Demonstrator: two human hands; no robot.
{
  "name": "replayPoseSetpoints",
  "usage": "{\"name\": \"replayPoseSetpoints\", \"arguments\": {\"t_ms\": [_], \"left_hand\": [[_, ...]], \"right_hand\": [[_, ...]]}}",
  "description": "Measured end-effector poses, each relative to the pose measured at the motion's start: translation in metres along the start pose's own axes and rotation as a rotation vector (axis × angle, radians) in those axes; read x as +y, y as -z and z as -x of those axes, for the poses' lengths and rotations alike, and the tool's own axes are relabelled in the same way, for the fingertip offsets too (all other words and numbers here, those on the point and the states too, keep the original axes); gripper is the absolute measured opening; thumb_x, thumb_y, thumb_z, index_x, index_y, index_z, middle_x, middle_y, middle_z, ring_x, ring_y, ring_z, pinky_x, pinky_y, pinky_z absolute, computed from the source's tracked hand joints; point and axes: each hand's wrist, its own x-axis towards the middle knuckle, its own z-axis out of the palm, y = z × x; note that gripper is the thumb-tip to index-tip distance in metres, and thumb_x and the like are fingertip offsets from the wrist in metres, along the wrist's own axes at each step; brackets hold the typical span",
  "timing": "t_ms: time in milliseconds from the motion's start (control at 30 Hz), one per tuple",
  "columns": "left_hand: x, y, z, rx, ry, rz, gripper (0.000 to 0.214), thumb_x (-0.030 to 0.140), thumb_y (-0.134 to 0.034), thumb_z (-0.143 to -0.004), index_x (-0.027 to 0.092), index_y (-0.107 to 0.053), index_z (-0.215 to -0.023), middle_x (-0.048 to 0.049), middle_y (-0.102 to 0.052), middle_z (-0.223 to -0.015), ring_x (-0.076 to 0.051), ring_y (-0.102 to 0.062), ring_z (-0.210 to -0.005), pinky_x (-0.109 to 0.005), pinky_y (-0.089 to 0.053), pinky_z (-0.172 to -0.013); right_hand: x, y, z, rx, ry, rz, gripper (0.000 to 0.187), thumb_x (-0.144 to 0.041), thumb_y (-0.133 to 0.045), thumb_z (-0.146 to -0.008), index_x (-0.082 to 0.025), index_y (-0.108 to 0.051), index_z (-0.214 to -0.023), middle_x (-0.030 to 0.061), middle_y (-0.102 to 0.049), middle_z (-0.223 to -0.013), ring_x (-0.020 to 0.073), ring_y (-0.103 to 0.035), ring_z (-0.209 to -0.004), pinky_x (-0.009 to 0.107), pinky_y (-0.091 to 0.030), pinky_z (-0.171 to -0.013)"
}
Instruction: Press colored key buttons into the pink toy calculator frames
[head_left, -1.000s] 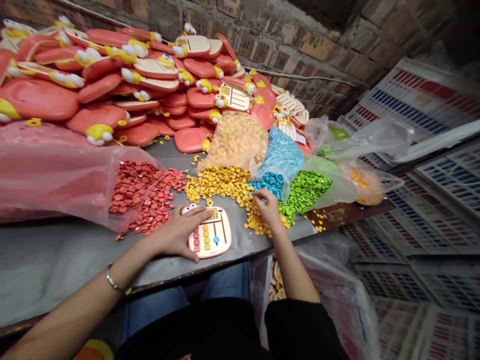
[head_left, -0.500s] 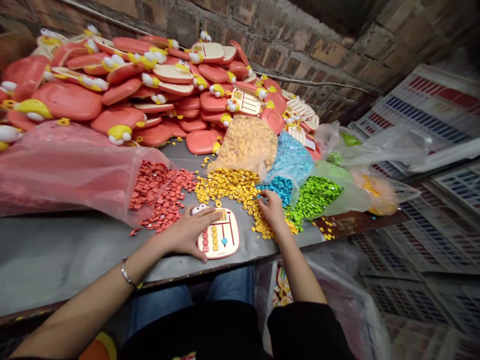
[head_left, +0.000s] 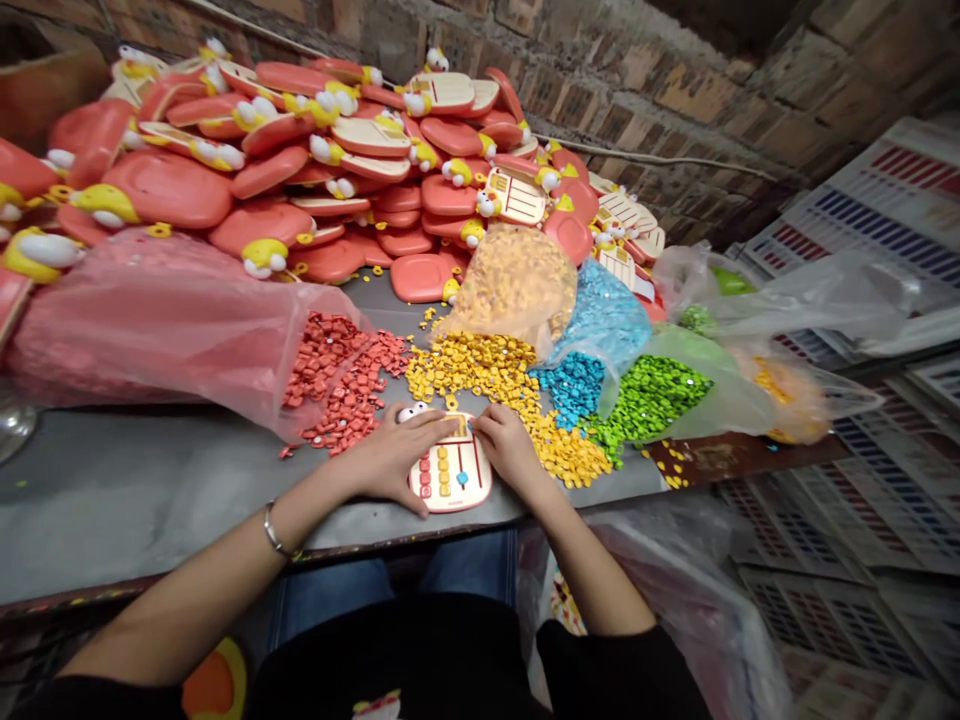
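A small cream toy calculator (head_left: 452, 474) with red, yellow and blue keys lies near the front edge of the grey table (head_left: 135, 490). My left hand (head_left: 394, 458) lies on its left side, fingers curled over the top edge, holding it down. My right hand (head_left: 506, 446) is at its right edge, fingertips pinched at the upper right corner on something too small to make out. Just beyond my hands lie loose piles of small keys: red (head_left: 345, 385), yellow (head_left: 495, 380), blue (head_left: 574, 385) and green (head_left: 649, 395).
A big heap of red toy calculators (head_left: 300, 170) with yellow and white heads fills the back of the table against a brick wall. Clear plastic bags (head_left: 150, 320) spill the keys. Stacked white printed sheets (head_left: 862, 230) stand on the right. A plastic bag (head_left: 675, 600) hangs below the table edge.
My right hand has come back from the blue and yellow key piles to the calculator's right edge. My left hand has stayed on the calculator. The view shifted slightly.
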Motion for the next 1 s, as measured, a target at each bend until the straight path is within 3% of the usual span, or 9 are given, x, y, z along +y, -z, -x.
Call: {"name": "replayPoseSetpoints", "arguments": {"t_ms": [133, 300, 633, 800, 833, 900, 1000], "left_hand": [[0.000, -0.001, 0.000, -0.004, -0.002, 0.006, 0.110, 0.064, -0.068, -0.068, 0.025, -0.010, -0.153, -0.0126, -0.025, -0.157, -0.034, -0.019, -0.144, -0.053, -0.007, -0.111], [-0.002, -0.002, -0.001, 0.011, -0.007, 0.013, 0.109, 0.064, -0.069, -0.067, 0.027, -0.012, -0.153, -0.0120, -0.025, -0.157, -0.034, -0.019, -0.144, -0.053, -0.008, -0.110], [-0.003, -0.002, -0.001, 0.005, -0.006, -0.003, 0.111, 0.068, -0.069, -0.065, 0.027, -0.014, -0.153, -0.0116, -0.028, -0.156, -0.036, -0.021, -0.143, -0.054, -0.010, -0.110], [-0.002, -0.001, -0.002, -0.009, -0.003, 0.009, 0.107, 0.066, -0.067, -0.068, 0.028, -0.012, -0.153, -0.0113, -0.028, -0.156, -0.035, -0.022, -0.143, -0.054, -0.008, -0.109], [-0.003, -0.001, -0.002, -0.009, -0.005, 0.012, 0.107, 0.066, -0.067, -0.069, 0.028, -0.012, -0.153, -0.0114, -0.027, -0.156, -0.035, -0.022, -0.143, -0.054, -0.008, -0.109], [-0.003, -0.001, -0.002, -0.007, -0.008, 0.016, 0.109, 0.067, -0.068, -0.067, 0.028, -0.012, -0.153, -0.0121, -0.026, -0.157, -0.036, -0.022, -0.143, -0.054, -0.007, -0.109], [-0.003, -0.001, -0.001, 0.007, -0.002, 0.003, 0.113, 0.069, -0.070, -0.064, 0.028, -0.013, -0.153, -0.0143, -0.024, -0.157, -0.038, -0.022, -0.143, -0.054, -0.006, -0.109]], "right_hand": [[-0.001, 0.004, 0.013, -0.013, 0.060, -0.101, 0.021, -0.018, -0.051, -0.093, -0.020, -0.068, -0.082, 0.0050, -0.055, -0.079, 0.0190, -0.050, -0.077, 0.031, -0.042, -0.069], [-0.001, 0.001, 0.020, 0.026, 0.014, -0.228, 0.021, -0.021, -0.050, -0.094, -0.023, -0.070, -0.090, 0.0043, -0.054, -0.079, 0.0188, -0.052, -0.076, 0.031, -0.045, -0.067], [-0.006, -0.009, 0.013, 0.003, 0.087, -0.419, 0.021, -0.016, -0.051, -0.092, -0.020, -0.071, -0.088, 0.0060, -0.060, -0.083, 0.0193, -0.057, -0.083, 0.033, -0.049, -0.075], [-0.006, 0.010, 0.015, -0.210, 0.151, -0.579, 0.015, -0.020, -0.058, -0.089, -0.023, -0.071, -0.083, 0.0027, -0.066, -0.079, 0.0189, -0.061, -0.085, 0.037, -0.049, -0.084], [-0.002, 0.016, 0.016, -0.197, 0.121, -0.595, 0.013, -0.022, -0.059, -0.089, -0.024, -0.071, -0.085, 0.0026, -0.067, -0.081, 0.0188, -0.061, -0.085, 0.036, -0.049, -0.083], [0.012, 0.027, 0.016, -0.028, -0.011, -0.550, 0.012, -0.024, -0.058, -0.089, -0.023, -0.070, -0.088, 0.0034, -0.068, -0.085, 0.0192, -0.062, -0.084, 0.035, -0.049, -0.080], [0.045, 0.037, 0.006, 0.252, -0.237, -0.249, 0.015, -0.020, -0.053, -0.089, -0.020, -0.068, -0.086, 0.0060, -0.066, -0.086, 0.0218, -0.060, -0.084, 0.036, -0.046, -0.079]]}}
